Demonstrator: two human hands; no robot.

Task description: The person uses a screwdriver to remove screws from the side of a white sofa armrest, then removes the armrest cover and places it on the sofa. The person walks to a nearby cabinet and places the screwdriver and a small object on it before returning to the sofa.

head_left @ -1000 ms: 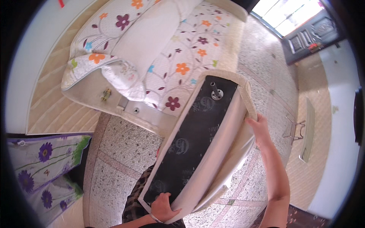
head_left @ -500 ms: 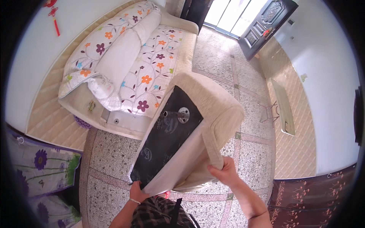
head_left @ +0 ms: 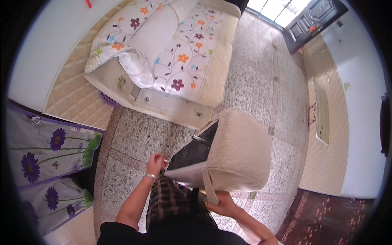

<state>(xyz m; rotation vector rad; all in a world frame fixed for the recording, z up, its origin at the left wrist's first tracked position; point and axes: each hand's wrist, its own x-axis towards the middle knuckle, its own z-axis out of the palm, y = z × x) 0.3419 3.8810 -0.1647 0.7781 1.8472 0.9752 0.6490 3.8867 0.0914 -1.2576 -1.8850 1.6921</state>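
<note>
A big cream padded panel (head_left: 237,151) with a black underside (head_left: 194,153) stands tilted on the speckled floor in front of me. My left hand (head_left: 155,163) grips its near left corner, next to the black side. My right hand (head_left: 222,202) holds its lower edge close to my legs. A bracelet sits on my left wrist. The panel's far corner leans toward the bed (head_left: 171,53).
A low cream bed frame (head_left: 163,106) with a flowered quilt and white pillow lies ahead. A purple-flowered fabric wardrobe (head_left: 45,151) stands at my left. A dark door (head_left: 310,20) and a cream quilted wall panel (head_left: 322,110) are at the right, a dark red rug (head_left: 326,220) at lower right.
The panel has turned from showing its black underside upward to showing its cream side, and it dropped lower to the floor. Both hands shifted to its near edge.
</note>
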